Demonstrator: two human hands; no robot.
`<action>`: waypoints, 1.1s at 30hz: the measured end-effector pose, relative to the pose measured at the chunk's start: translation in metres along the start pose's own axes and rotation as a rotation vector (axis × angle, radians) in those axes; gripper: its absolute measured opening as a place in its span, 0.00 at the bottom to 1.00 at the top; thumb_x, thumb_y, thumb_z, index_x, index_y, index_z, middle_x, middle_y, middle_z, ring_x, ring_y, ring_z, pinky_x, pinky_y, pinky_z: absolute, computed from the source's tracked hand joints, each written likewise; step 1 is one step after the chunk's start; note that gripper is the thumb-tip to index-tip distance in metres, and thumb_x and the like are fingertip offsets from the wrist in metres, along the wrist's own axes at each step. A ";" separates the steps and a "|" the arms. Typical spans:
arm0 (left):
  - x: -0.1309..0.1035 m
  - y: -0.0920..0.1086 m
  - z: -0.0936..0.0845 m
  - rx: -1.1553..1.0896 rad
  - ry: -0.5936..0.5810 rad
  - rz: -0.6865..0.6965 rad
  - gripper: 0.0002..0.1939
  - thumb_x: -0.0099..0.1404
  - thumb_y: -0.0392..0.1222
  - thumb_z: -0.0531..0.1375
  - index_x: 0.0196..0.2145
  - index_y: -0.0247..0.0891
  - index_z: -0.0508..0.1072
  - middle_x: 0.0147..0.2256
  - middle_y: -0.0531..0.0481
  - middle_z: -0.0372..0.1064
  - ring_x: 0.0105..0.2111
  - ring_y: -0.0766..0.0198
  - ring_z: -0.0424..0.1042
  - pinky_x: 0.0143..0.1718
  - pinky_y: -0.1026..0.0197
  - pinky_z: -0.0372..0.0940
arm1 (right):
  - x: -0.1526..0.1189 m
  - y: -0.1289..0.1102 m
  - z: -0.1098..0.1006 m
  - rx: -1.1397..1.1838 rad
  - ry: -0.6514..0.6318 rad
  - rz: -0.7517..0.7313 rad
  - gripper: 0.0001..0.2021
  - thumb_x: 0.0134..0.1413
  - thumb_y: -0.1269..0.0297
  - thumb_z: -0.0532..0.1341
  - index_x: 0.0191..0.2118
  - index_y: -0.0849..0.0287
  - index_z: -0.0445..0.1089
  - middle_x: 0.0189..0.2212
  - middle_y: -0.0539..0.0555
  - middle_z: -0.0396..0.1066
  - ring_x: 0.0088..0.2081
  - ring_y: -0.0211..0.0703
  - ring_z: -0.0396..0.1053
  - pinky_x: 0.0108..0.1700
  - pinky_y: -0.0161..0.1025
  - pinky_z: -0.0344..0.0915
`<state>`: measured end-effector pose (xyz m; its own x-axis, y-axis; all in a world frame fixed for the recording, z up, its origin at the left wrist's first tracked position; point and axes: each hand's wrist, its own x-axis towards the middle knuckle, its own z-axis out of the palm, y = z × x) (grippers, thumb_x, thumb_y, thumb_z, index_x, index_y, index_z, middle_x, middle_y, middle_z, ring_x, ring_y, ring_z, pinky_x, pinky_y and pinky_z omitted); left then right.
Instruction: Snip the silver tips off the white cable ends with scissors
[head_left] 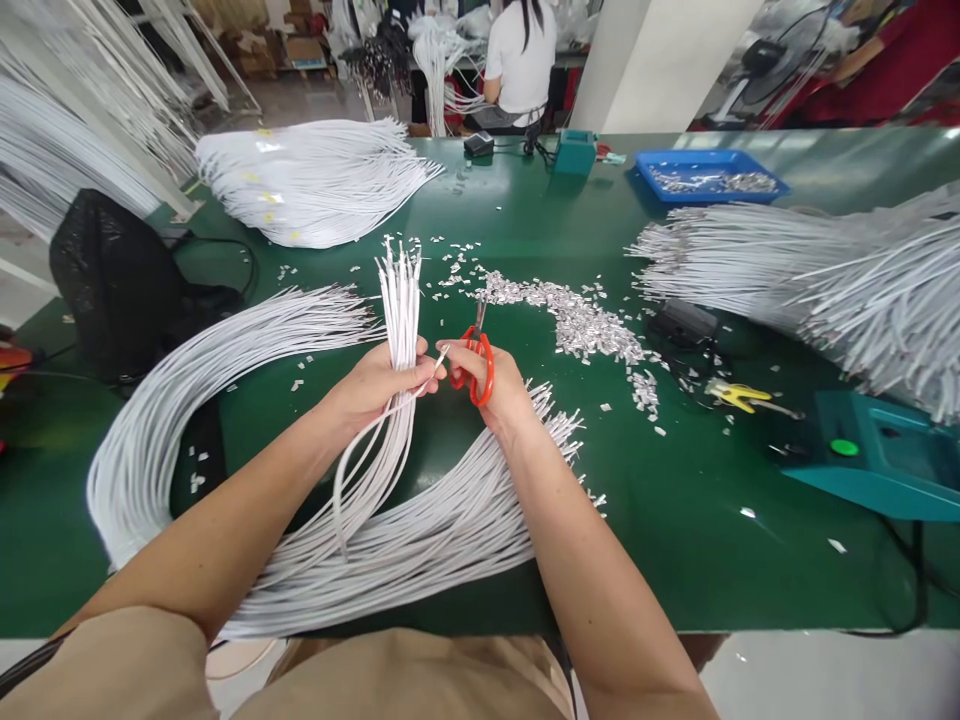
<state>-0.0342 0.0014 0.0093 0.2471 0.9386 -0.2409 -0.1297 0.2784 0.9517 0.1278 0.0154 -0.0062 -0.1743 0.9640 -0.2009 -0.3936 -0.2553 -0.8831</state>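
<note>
My left hand [375, 385] is closed round an upright bunch of white cables [401, 315], whose tips stick up above the fist. One cable bends away from the bunch, and its end [442, 358] lies between my two hands. Red-handled scissors [480, 372] sit in my right hand [502, 385], blades pointing away from me. The right thumb and forefinger are at that single cable's end; whether they pinch it is hard to make out. More white cables [420, 540] curve across the table under my forearms, looping round on the left [157, 430].
Small silvery-white scraps [585, 320] are strewn on the green table [675, 560]. Further cable bundles [300, 180] lie at the back left and right [750, 255]. A blue tray [712, 160], yellow-handled pliers [742, 397] and a teal machine [877, 450] stand rightward. A person [521, 60] sits beyond.
</note>
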 end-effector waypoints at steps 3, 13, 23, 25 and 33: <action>-0.001 -0.001 0.001 0.108 0.117 0.041 0.21 0.48 0.42 0.72 0.35 0.37 0.65 0.29 0.54 0.70 0.30 0.63 0.73 0.31 0.62 0.61 | -0.003 -0.008 -0.001 -0.078 0.099 -0.052 0.15 0.39 0.52 0.70 0.28 0.60 0.77 0.21 0.46 0.63 0.24 0.33 0.58 0.30 0.36 0.55; 0.001 -0.003 -0.001 0.126 0.124 0.059 0.19 0.50 0.39 0.71 0.35 0.37 0.65 0.27 0.56 0.70 0.29 0.66 0.73 0.31 0.64 0.62 | -0.003 -0.005 0.001 -0.331 0.046 -0.082 0.11 0.39 0.58 0.68 0.28 0.60 0.77 0.24 0.48 0.71 0.29 0.37 0.65 0.36 0.36 0.61; -0.006 0.002 0.004 0.129 0.205 0.017 0.19 0.54 0.52 0.69 0.39 0.38 0.76 0.41 0.48 0.74 0.42 0.61 0.72 0.39 0.61 0.68 | 0.006 -0.012 -0.029 -0.613 0.576 -0.516 0.09 0.50 0.62 0.59 0.33 0.59 0.74 0.38 0.55 0.74 0.37 0.42 0.69 0.41 0.39 0.64; -0.006 0.001 0.005 0.118 0.220 -0.007 0.21 0.52 0.52 0.70 0.40 0.37 0.77 0.33 0.50 0.73 0.34 0.64 0.72 0.37 0.61 0.68 | 0.003 -0.017 -0.027 -0.484 0.564 -0.542 0.10 0.51 0.59 0.60 0.33 0.59 0.74 0.36 0.55 0.73 0.35 0.41 0.68 0.40 0.38 0.64; -0.009 -0.004 0.018 0.114 0.064 -0.011 0.18 0.50 0.45 0.73 0.36 0.37 0.74 0.28 0.55 0.70 0.28 0.68 0.70 0.36 0.62 0.67 | -0.006 -0.021 -0.009 -0.081 0.139 -0.195 0.18 0.43 0.48 0.69 0.22 0.59 0.71 0.26 0.50 0.69 0.26 0.34 0.59 0.32 0.37 0.60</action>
<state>-0.0187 -0.0118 0.0113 0.1859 0.9476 -0.2598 -0.0160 0.2673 0.9635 0.1453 0.0154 0.0094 0.0263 0.9969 -0.0746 -0.3333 -0.0616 -0.9408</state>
